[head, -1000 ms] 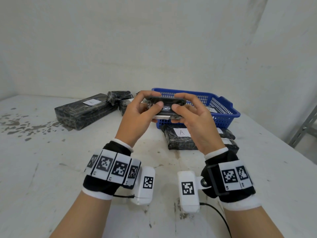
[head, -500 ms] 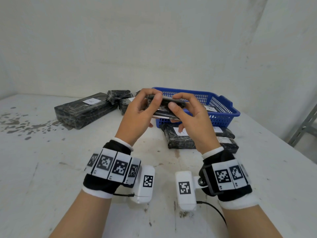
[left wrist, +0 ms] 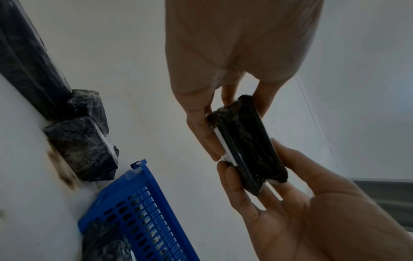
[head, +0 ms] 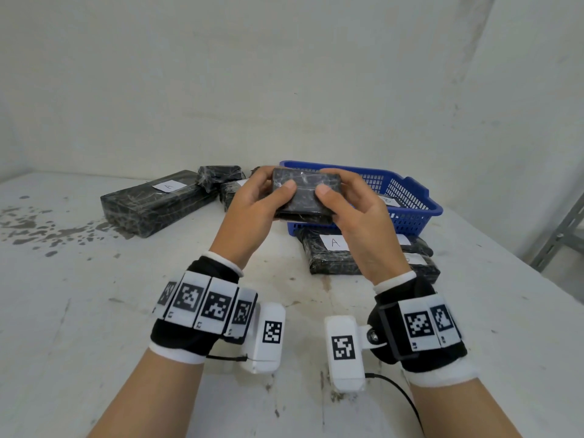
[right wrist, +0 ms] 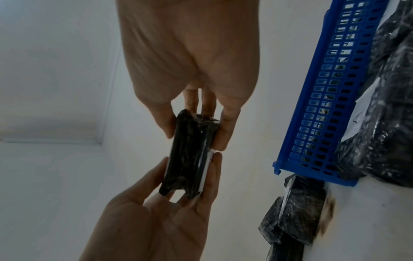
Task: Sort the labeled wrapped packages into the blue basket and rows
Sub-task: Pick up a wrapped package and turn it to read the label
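Observation:
Both hands hold one small black wrapped package [head: 305,197] in the air in front of the blue basket [head: 414,213]. My left hand [head: 268,197] pinches its left end, thumb on the near face. My right hand [head: 344,200] pinches the right end the same way. The wrist views show the package [left wrist: 245,146] [right wrist: 192,153] edge-on, with a white label strip on the side under the fingers, facing away from the head camera. The letter cannot be read. The basket [left wrist: 143,203] [right wrist: 324,106] has wrapped packages inside.
A package labelled A [head: 331,251] lies in front of the basket, with more packages [head: 420,263] to its right. A long black package [head: 158,207] and two small ones [head: 221,175] lie at the back left. Grey stains mark the white table [head: 94,311] at far left.
The hands have turned the package from nearly flat and edge-on so that its broad dark face now faces the head camera. The grip at both ends is kept.

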{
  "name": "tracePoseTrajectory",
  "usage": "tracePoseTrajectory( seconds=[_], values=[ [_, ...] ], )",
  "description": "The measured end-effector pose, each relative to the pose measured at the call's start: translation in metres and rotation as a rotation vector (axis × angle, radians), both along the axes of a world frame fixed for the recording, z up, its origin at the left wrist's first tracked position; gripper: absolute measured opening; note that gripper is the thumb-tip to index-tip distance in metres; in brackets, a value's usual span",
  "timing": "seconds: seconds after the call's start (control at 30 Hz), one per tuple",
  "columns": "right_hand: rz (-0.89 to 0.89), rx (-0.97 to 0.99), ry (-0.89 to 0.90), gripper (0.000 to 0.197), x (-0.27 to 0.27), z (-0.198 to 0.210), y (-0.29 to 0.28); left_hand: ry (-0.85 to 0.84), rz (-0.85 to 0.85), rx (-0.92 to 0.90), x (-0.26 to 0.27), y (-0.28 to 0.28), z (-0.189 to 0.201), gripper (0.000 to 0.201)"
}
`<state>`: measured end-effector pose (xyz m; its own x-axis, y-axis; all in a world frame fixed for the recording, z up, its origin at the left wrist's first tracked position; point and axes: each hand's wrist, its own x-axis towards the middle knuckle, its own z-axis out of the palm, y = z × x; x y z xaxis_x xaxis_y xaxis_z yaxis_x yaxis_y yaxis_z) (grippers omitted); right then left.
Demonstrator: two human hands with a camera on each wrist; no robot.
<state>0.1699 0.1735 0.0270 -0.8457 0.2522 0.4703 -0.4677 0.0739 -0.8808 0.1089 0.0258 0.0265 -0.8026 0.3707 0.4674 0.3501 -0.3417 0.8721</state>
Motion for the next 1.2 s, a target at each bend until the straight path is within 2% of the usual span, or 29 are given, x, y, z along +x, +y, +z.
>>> tracePoseTrajectory(
  seconds=[0.2,0.33,0.4,0.5,0.57,0.67,0.77,0.9,0.97,1.03,1.1,1.2],
  values=[
    [0.006,-0.052,-0.008,0.004,-0.001,0.0,0.001,0.049,0.014,-0.035,0.002,0.004,-0.001,0.013],
    [-0.004,-0.016,-0.008,0.015,-0.001,-0.002,0.0,0.089,0.032,-0.054,0.003,0.004,-0.001,0.016],
    [0.014,-0.031,0.001,0.018,-0.001,-0.001,0.0,0.093,0.046,-0.057,0.004,0.004,-0.002,0.027],
    [0.061,-0.152,0.004,0.012,0.0,0.001,-0.001,0.002,-0.025,0.012,0.003,0.004,-0.002,0.065],
    [0.098,-0.223,-0.012,0.01,0.0,0.003,-0.001,0.015,-0.039,-0.002,0.005,0.003,-0.001,0.072],
    [0.021,-0.131,-0.054,0.011,0.0,0.002,0.0,0.114,0.076,-0.042,0.009,0.003,0.001,0.061],
    [-0.113,0.033,-0.069,0.024,0.0,0.0,0.0,0.16,0.146,-0.012,0.009,-0.001,0.002,0.055],
    [0.009,-0.016,-0.055,0.053,0.002,0.001,-0.005,0.251,0.188,-0.035,0.009,-0.003,0.001,0.055],
    [0.0,-0.048,-0.037,0.048,0.001,0.0,-0.007,0.247,0.137,-0.043,0.012,-0.002,0.002,0.053],
    [-0.048,-0.065,-0.029,0.037,0.001,0.001,-0.006,0.243,0.083,-0.055,0.014,-0.001,0.003,0.042],
    [-0.08,-0.077,-0.02,0.032,0.001,0.001,-0.003,0.235,0.093,-0.066,0.013,0.0,0.003,0.037],
    [-0.045,-0.102,-0.035,0.036,0.004,0.005,-0.003,0.198,0.135,-0.074,0.01,0.0,0.002,0.034]
  ],
)
